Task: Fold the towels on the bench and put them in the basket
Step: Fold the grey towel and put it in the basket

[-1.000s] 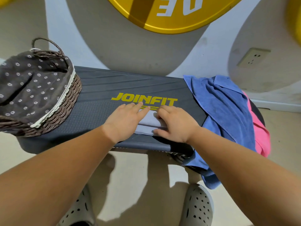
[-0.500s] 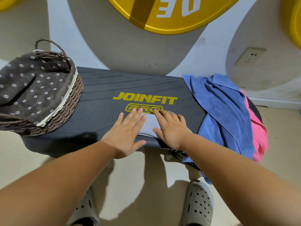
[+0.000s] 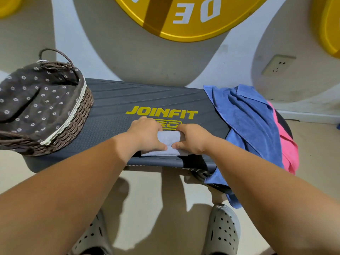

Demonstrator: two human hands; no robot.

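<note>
A small folded grey towel [image 3: 168,142] lies near the front edge of the dark bench [image 3: 114,126]. My left hand [image 3: 145,135] grips its left side, fingers curled over the far edge and thumb on top. My right hand [image 3: 193,138] grips its right side the same way. A woven brown basket [image 3: 73,122] with a flowered dark liner stands at the bench's left end. A blue towel [image 3: 246,122] is heaped unfolded at the right end, hanging over the front. A pink towel [image 3: 287,148] lies under it at the far right.
The wall with large yellow discs [image 3: 184,15] stands just behind the bench. A wall socket [image 3: 277,65] sits at the right. My feet in grey clogs [image 3: 222,230] are on the floor in front of the bench.
Both hands went from lying flat on the grey towel to curling around its sides. The towel looks narrower and thicker now.
</note>
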